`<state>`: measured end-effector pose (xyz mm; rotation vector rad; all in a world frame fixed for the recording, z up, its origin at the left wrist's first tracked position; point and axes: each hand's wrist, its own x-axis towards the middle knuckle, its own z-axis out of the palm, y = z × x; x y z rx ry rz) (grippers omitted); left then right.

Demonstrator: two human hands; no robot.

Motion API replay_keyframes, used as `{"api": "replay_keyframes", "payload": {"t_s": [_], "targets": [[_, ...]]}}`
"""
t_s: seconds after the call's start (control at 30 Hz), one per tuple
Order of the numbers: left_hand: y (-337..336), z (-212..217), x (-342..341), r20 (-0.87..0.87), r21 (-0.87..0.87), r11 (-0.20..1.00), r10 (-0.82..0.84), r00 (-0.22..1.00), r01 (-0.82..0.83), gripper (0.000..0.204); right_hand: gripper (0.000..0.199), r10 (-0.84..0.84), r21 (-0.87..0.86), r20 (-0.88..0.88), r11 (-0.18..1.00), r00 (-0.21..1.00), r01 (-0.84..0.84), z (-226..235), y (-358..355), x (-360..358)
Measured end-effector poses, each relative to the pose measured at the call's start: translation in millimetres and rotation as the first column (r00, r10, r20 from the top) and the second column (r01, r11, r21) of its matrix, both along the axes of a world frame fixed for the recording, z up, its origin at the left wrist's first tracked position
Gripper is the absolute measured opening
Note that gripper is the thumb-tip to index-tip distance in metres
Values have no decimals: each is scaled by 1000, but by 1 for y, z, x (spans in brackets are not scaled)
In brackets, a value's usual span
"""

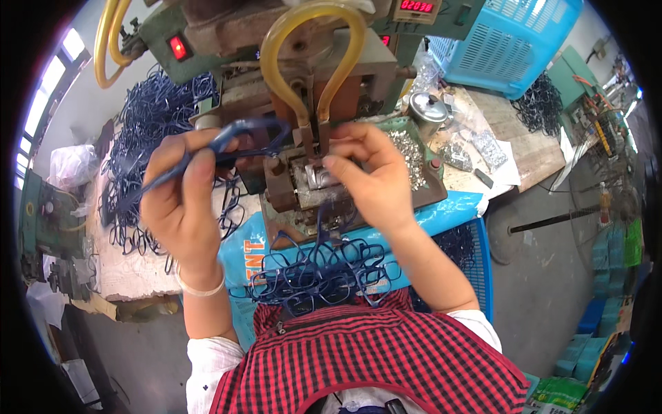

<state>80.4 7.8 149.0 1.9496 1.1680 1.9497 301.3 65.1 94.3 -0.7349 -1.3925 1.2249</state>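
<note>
Dark blue plastic eyeglass frame (pixel 226 135) raised in the left hand (pixel 181 196), beside a green metal press.
The left hand pinches it between thumb and fingers, left of the yellow looped tube (pixel 272 65); the right hand (pixel 378 181) bends its fingers narrowly at the small silver metal fixture (pixel 319 178), whether gripping a part I cannot tell. Tangled dark blue frames (pixel 314 277) lie near the lap.

L hand (pixel 176 207): hldg blue frm (pixel 238 127); R fingers (pixel 349 175): at mtl jig (pixel 317 177); switch (pixel 178 47) lit
</note>
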Motion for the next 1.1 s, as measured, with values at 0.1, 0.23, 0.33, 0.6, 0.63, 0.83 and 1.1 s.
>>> {"api": "replay_keyframes", "payload": {"t_s": [0.1,0.23,0.33,0.6,0.63,0.83,1.1], "targets": [[5,3,17,97,33,998,50,994,-54,17,42,44,-170,-248,981,968,-88,0,-7,-11],[4,5,17,118,-9,998,66,991,-65,16,44,49,-180,-277,978,960,-102,1,-7,-14],[1,7,17,114,-54,994,98,989,-92,16,50,-50,-88,-61,995,997,44,5,-6,-12],[-20,12,33,310,-125,976,-130,942,176,22,69,90,-215,-157,969,983,-124,27,-37,2],[-31,13,33,335,-160,910,-315,888,383,29,70,125,-102,-32,987,992,-127,29,-38,7],[-49,-5,51,503,-320,823,-273,820,470,28,23,-417,423,403,874,815,238,-7,-6,16],[10,9,28,202,17,999,45,978,-49,25,12,-415,545,154,793,897,273,-8,8,-12]]}}
